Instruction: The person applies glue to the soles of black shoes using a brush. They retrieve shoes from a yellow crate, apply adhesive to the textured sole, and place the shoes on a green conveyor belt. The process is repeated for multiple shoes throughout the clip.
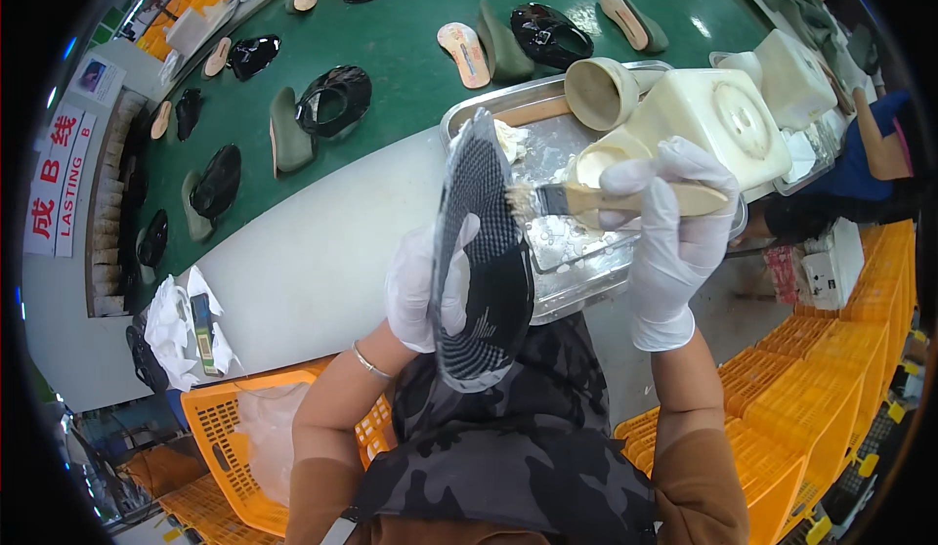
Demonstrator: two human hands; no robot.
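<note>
Head view, looking down past a camouflage apron (508,447), takes in a white bench edge and a green belt (410,27) beyond it. At the far left a wall sign (61,179) curves with the lens, and below it some white rags and a small bottle (202,333) lie on the bench; what else sits in that heap is hard to make out. An orange crate (230,447) stands by the left elbow with something pale and filmy inside, too blurred to name. On the belt lie black glossy shoes (337,96) and grey-green lasts (288,135), their far rows cut off at the dark rim.

The left hand (422,291), in a white glove, wraps its fingers around a shoe upper (479,252) with a black-and-white checked pattern, held upright over the bench edge just left of the metal tray (586,272); the palm and most fingers are hidden behind it, only the thumb showing across its face. The right hand (664,223), also gloved, closes its fingers around the wooden handle of a brush (576,198), whose bristles touch the edge of the upper. The tray floor is smeared with white paste. On it sit a cream funnel-shaped cup (601,91) and a cream plastic jug (713,120), the jug's lower part hidden by the right hand. At the far right another person's arm (874,140) in a blue sleeve is half lost in the rim, above stacked orange crates (840,379).
</note>
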